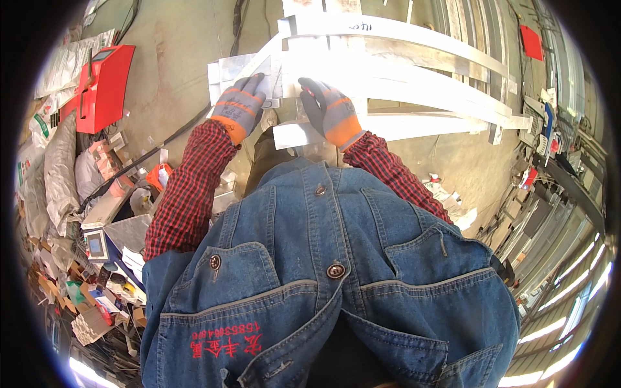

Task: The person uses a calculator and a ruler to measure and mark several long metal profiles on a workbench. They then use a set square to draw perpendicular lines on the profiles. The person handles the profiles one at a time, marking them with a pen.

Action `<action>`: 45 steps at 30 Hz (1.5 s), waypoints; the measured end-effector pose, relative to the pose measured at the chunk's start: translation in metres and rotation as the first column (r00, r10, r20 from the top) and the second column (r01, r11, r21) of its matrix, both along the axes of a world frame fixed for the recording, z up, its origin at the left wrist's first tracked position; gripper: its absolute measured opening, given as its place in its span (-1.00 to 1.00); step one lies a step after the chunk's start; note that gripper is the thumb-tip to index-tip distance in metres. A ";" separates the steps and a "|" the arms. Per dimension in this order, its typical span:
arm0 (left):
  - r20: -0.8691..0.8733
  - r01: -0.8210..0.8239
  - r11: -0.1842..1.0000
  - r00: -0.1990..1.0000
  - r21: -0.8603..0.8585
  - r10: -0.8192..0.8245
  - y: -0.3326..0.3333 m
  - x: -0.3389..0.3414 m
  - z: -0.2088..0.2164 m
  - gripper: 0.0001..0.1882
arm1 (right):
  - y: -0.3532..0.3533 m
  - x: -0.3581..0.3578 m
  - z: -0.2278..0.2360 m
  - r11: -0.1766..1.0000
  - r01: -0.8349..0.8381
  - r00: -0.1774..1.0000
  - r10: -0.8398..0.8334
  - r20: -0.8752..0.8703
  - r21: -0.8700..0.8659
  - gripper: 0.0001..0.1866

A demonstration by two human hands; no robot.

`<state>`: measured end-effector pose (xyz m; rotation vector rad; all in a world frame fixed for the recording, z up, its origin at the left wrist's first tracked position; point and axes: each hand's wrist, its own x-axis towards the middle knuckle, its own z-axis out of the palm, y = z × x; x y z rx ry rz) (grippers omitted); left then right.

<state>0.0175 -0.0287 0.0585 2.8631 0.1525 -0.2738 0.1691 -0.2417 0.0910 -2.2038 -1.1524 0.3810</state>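
Observation:
My left hand (240, 108), in a grey and orange glove, lies with fingers stretched over the edge of a shiny metal plate (223, 70). Its fingertips point up toward the right. To its right, my right hand (333, 115) wears a matching glove. Its fingers are extended and spread against a glaring white patch of metal, whose edges I cannot make out. Long flat metal bars (427, 40) run from there to the right, one bearing a handwritten mark. Just below the right hand is the end of a nearer metal bar (294, 134). Neither hand visibly grasps anything.
A red machine case (107, 90) stands at the left, with a dark cable (171, 136) near it. Plastic sacks (61, 168) and piled scrap lie along the left side. A red sheet (531, 43) is at the far right, near long metal profiles (466, 39).

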 end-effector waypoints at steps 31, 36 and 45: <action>-0.081 -0.010 1.000 0.997 0.018 0.012 -0.001 0.001 0.002 -0.65 | 0.061 0.023 -0.029 0.975 -0.152 0.964 0.183 0.195 -0.165 -0.62; -0.089 -0.020 1.000 0.996 0.021 0.022 -0.001 0.001 0.000 -0.63 | 0.041 -0.001 -0.011 0.900 -0.264 0.949 0.306 0.072 -0.346 -0.65; -0.036 -0.061 0.998 0.997 0.032 0.062 0.003 -0.004 -0.012 -0.66 | 0.001 -0.027 0.002 0.946 -0.190 0.982 0.185 -0.045 -0.261 -0.66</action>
